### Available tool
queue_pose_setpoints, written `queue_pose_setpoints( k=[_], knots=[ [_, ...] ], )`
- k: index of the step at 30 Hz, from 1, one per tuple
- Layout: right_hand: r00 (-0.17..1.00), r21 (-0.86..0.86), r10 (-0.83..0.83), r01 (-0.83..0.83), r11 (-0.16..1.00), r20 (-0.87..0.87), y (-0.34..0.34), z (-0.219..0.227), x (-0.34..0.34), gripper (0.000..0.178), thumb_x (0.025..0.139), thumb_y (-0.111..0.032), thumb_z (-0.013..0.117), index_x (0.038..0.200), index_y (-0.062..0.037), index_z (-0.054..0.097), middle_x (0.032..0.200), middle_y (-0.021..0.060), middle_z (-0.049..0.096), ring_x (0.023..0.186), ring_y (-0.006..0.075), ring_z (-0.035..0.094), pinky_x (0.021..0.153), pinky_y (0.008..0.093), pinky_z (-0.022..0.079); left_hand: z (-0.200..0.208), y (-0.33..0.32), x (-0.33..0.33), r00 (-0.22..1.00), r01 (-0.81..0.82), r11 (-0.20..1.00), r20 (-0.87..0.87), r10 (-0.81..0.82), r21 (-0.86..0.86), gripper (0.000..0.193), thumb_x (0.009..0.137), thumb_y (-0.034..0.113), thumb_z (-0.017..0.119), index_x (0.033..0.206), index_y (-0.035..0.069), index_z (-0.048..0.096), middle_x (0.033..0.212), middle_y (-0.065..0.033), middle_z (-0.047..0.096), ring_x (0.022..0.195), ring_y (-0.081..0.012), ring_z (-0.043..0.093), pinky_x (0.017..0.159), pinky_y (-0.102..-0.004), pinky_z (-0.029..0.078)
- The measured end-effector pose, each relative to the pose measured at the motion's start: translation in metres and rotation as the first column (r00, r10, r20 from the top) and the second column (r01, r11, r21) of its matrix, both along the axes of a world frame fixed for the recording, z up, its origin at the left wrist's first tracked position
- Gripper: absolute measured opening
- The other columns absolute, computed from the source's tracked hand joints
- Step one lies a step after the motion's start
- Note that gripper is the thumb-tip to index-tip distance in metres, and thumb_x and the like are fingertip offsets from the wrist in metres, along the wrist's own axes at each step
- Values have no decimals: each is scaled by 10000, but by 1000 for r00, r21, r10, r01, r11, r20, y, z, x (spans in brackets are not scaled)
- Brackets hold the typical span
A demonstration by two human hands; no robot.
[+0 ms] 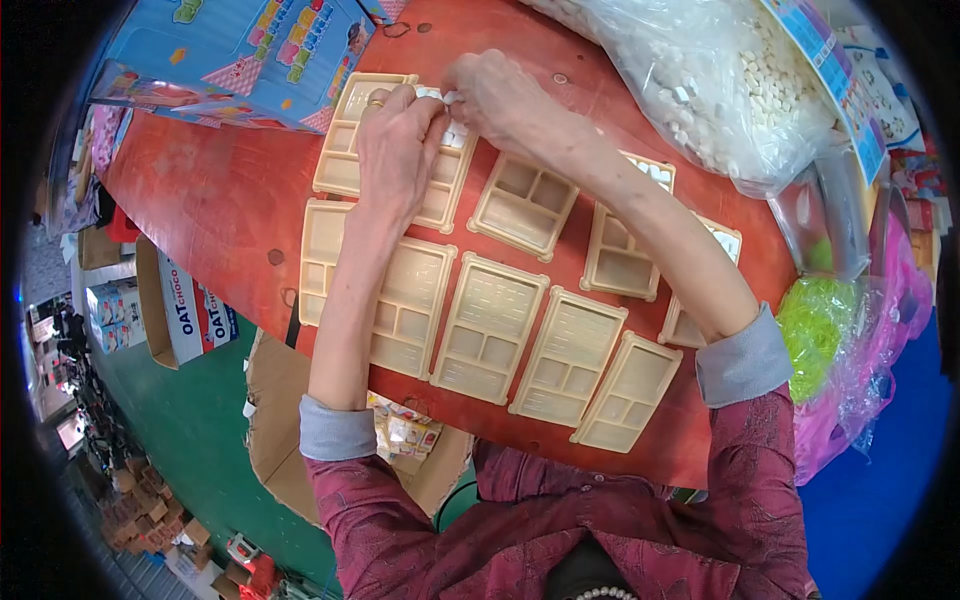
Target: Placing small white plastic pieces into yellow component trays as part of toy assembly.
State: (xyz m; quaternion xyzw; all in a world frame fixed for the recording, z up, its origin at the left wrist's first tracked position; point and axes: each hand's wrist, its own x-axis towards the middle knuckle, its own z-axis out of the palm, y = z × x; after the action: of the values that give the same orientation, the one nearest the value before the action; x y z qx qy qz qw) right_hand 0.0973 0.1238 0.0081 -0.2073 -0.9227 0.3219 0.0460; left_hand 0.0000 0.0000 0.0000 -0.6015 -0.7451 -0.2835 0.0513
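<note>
Both my hands work at the far end of a cream compartment tray [436, 205], where small white pieces [455, 134] lie in a top compartment. My left hand [398, 145], with a ring on one finger, is closed over this tray, its thumb and fingers bent together. Just to its right, my right hand [497, 95] has its fingers curled, and a small white piece [450, 97] shows at their tips. What the left fingers hold, if anything, is hidden. My left forearm crosses a nearer tray [413, 285]; my right forearm partly covers another tray [618, 262].
Several cream trays [490, 325] stand in two rows on the red table [220, 190]. A clear bag of white pieces [740, 90] lies far right, with bright green shredded filler [820, 330] below it. A blue printed box [240, 60] stands far left. An open cardboard box [290, 430] sits below the near edge.
</note>
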Motion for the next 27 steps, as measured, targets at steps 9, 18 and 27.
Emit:
queue_pose_setpoints(
  k=[9, 18, 27],
  knots=[
    [986, -83, -124, 115, 990, -113, 6, 4, 3, 217, 709, -135, 656, 788, 63, 616, 857, 231, 628, 847, 360, 605, 726, 410, 471, 4, -5, -16, 889, -177, 962, 454, 65, 209, 153, 743, 18, 644, 892, -17, 657, 801, -105, 642, 746, -203, 619, 681, -296, 484],
    [942, -523, -254, 105, 846, -221, 24, 4, 0, 261, 723, -171, 706, 866, 35, 633, 717, 77, 602, 680, 168, 567, 632, 310, 458, 6, -10, -19, 990, 59, 990, 123, -75, 128, 163, 726, 1, 648, 885, 29, 672, 767, -100, 597, 735, -251, 571, 673, -346, 453],
    [987, -37, -63, 58, 998, -145, 3, 4, 4, 291, 727, -166, 695, 909, 49, 624, 759, 142, 630, 750, 238, 627, 673, 350, 476, 12, -13, -16, 997, 53, 998, -58, -51, 21, 141, 729, 33, 663, 869, 30, 650, 760, -98, 579, 764, -290, 557, 689, -363, 433]
  ],
)
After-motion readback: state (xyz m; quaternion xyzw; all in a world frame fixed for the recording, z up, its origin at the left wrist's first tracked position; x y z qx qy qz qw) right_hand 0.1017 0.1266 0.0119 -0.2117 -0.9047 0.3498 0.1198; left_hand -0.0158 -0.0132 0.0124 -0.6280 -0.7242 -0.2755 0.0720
